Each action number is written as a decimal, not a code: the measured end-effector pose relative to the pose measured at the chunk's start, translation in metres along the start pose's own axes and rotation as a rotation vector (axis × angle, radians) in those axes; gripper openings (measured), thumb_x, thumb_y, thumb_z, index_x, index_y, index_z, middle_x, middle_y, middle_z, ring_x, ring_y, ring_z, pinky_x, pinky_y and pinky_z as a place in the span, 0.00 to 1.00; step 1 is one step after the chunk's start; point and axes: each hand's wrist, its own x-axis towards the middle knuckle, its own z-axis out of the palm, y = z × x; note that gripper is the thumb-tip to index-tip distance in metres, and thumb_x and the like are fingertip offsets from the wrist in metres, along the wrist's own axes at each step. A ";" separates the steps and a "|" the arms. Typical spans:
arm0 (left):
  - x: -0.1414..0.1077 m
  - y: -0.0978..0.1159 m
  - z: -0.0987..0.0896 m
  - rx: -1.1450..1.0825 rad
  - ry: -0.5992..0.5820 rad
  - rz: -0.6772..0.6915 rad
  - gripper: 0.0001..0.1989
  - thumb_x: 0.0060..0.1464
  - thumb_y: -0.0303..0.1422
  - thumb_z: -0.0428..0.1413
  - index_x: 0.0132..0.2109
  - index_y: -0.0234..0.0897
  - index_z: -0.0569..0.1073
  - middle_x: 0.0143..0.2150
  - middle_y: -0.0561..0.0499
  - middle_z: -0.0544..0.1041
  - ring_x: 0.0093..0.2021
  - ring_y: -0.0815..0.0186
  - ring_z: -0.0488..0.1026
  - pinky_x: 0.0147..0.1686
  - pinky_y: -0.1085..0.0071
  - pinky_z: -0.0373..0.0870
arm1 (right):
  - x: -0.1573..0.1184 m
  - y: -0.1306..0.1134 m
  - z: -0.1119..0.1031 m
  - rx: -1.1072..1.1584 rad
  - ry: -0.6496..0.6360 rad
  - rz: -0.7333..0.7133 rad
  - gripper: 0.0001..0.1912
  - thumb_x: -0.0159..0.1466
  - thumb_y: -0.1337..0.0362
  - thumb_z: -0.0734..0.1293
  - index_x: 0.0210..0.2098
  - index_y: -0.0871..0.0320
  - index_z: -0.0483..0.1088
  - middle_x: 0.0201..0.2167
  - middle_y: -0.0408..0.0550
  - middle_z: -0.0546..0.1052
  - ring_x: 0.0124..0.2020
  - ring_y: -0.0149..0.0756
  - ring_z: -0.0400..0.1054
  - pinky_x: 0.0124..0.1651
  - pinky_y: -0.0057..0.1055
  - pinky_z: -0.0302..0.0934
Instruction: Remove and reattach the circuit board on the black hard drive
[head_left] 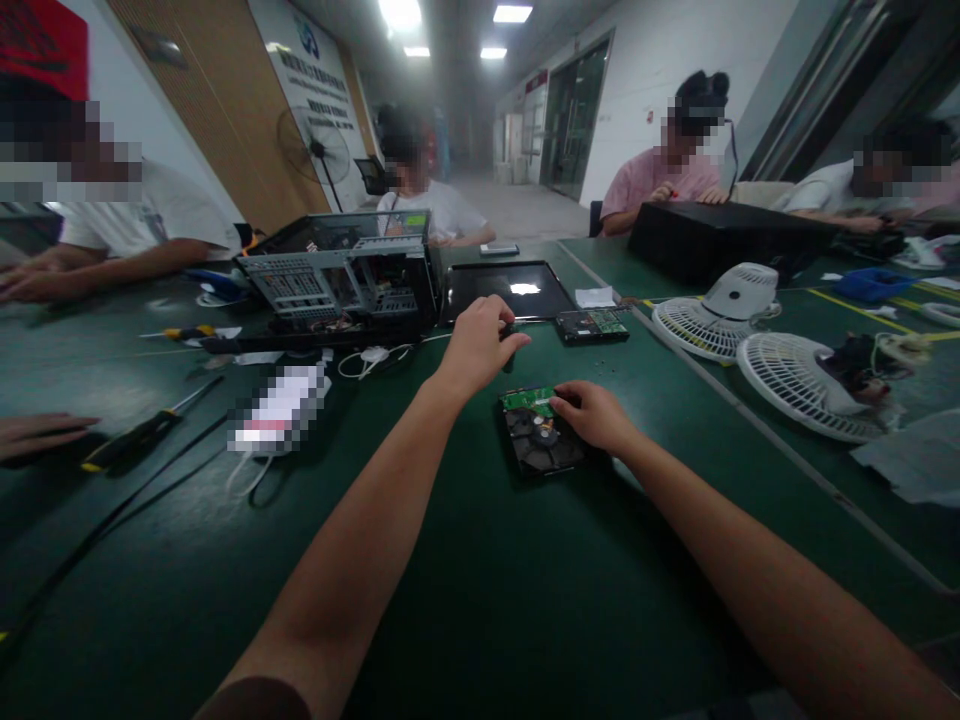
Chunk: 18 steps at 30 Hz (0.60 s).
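A hard drive (541, 437) lies on the green table, its green circuit board and round hub facing up. My right hand (592, 412) grips its right upper edge, with the thumb on top of the board. Above and to the left, my left hand (484, 343) is raised over the table with its fingers curled round a small dark object, too hidden to name. A second hard drive (592, 327) rests farther back, near a black panel (506, 290). Small screws (606, 367) are scattered between the two drives.
An open computer case (337, 280) stands at the back left. Left of my arm are a pixelated phone (281, 410) and a screwdriver (142, 435); another person's hand (45, 435) is at the far left. White fan parts (799, 385) and a black case (720, 235) are right. Several people sit around.
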 end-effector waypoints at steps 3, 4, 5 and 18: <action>0.000 0.002 -0.006 0.026 -0.049 0.033 0.11 0.56 0.33 0.66 0.41 0.39 0.72 0.41 0.48 0.76 0.41 0.62 0.74 0.42 0.66 0.72 | -0.001 -0.001 0.002 -0.030 0.026 -0.011 0.14 0.69 0.59 0.65 0.49 0.59 0.77 0.47 0.55 0.82 0.47 0.45 0.76 0.47 0.35 0.65; 0.000 0.002 -0.009 0.045 -0.058 0.046 0.10 0.56 0.33 0.66 0.41 0.39 0.72 0.42 0.48 0.76 0.42 0.62 0.73 0.42 0.66 0.72 | -0.002 -0.001 0.002 -0.042 0.028 -0.015 0.14 0.70 0.59 0.65 0.49 0.59 0.77 0.48 0.55 0.82 0.47 0.45 0.76 0.47 0.35 0.65; 0.000 0.003 -0.012 0.068 -0.065 0.053 0.09 0.56 0.32 0.66 0.41 0.39 0.73 0.42 0.48 0.76 0.43 0.61 0.73 0.43 0.65 0.72 | -0.003 -0.002 0.002 -0.051 0.029 -0.016 0.14 0.70 0.59 0.65 0.49 0.59 0.77 0.48 0.55 0.82 0.47 0.45 0.76 0.47 0.35 0.65; 0.002 0.008 -0.017 0.134 -0.111 0.004 0.10 0.56 0.35 0.65 0.42 0.37 0.74 0.38 0.48 0.79 0.37 0.62 0.75 0.40 0.65 0.71 | -0.004 -0.005 0.001 -0.055 0.032 -0.022 0.15 0.70 0.59 0.65 0.50 0.60 0.77 0.49 0.56 0.81 0.49 0.46 0.75 0.51 0.37 0.65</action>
